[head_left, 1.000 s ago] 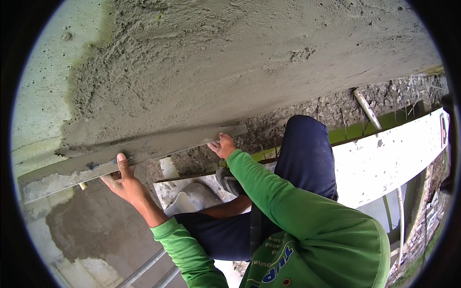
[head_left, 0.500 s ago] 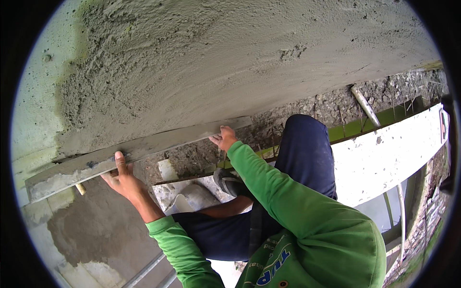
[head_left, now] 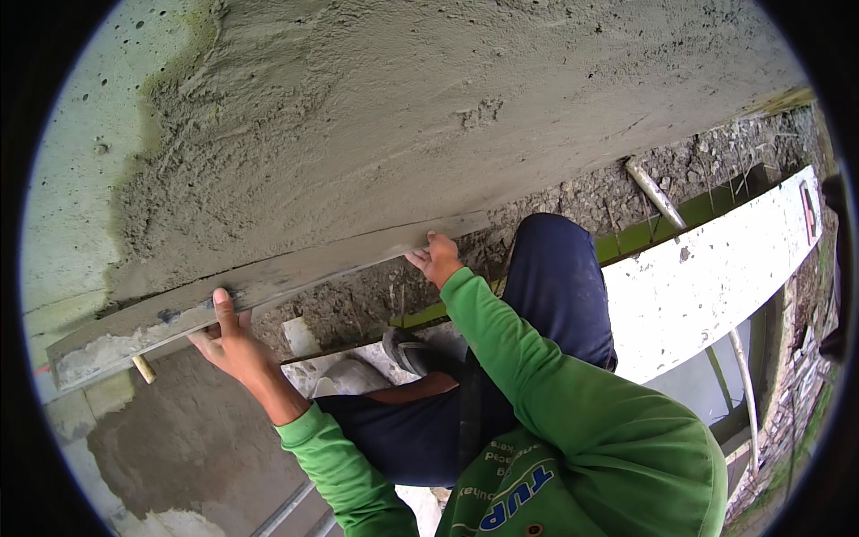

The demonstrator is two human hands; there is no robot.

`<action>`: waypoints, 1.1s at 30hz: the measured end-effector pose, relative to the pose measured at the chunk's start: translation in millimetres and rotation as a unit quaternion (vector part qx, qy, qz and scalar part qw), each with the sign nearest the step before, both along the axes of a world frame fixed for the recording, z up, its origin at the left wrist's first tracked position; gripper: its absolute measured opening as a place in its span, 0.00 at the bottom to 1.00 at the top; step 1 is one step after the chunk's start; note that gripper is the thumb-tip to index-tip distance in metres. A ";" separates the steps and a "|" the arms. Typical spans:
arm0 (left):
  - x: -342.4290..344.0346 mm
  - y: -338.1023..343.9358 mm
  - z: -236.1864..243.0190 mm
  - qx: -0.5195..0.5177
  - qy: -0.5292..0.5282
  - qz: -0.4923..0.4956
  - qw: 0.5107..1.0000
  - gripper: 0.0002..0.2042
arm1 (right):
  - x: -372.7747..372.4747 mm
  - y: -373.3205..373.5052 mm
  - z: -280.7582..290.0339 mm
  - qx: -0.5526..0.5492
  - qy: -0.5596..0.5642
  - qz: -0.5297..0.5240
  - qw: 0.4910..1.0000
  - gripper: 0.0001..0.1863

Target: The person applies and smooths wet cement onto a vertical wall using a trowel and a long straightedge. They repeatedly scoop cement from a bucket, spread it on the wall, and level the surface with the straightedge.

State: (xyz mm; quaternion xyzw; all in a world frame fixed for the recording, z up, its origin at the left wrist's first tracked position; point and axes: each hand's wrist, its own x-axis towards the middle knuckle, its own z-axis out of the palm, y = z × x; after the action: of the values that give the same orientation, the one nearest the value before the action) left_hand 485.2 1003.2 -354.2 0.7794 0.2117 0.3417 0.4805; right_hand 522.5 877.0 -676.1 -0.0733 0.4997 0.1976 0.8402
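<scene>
A long grey straightedge board (head_left: 295,277) smeared with mortar lies flat against a wall coated in wet grey plaster (head_left: 429,125). My left hand (head_left: 228,340) grips the board near its left end, thumb up over its face. My right hand (head_left: 437,259) holds the board's lower edge close to its right end. Both arms wear green sleeves. Below the board the wall shows rough, bare mortar and rubble.
My dark-trousered knee (head_left: 555,286) is raised beside a white plank (head_left: 716,277). A grey shoe (head_left: 412,351) rests on a pale ledge. A short wooden peg (head_left: 143,369) sticks out under the board's left end. A metal rod (head_left: 653,192) leans at the right.
The board has slid upward along the wet plaster with both hands on it, leaving a smoother strip beneath; the view has shifted slightly with it.
</scene>
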 end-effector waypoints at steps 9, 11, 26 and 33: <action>-13.3 9.2 10.2 0.052 0.011 0.026 0.998 0.30 | -21.1 39.8 -5.5 0.074 -0.016 -0.026 0.997 0.20; -13.3 23.1 8.2 0.064 0.003 0.029 0.997 0.30 | -20.7 75.1 -13.1 0.088 0.022 0.040 0.995 0.20; 1.2 10.5 -3.6 -0.002 -0.007 0.002 1.000 0.35 | -0.6 6.6 -8.4 0.011 -0.003 -0.007 1.000 0.23; 3.2 -7.4 -1.3 -0.043 -0.022 -0.018 0.999 0.35 | 3.3 -25.8 -15.2 -0.036 -0.009 -0.017 0.999 0.30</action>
State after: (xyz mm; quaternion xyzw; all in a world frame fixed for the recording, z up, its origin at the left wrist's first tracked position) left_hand 488.4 995.8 -355.5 0.7540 0.2020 0.3403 0.5244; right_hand 525.8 851.2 -691.3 -0.0961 0.5002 0.1644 0.8447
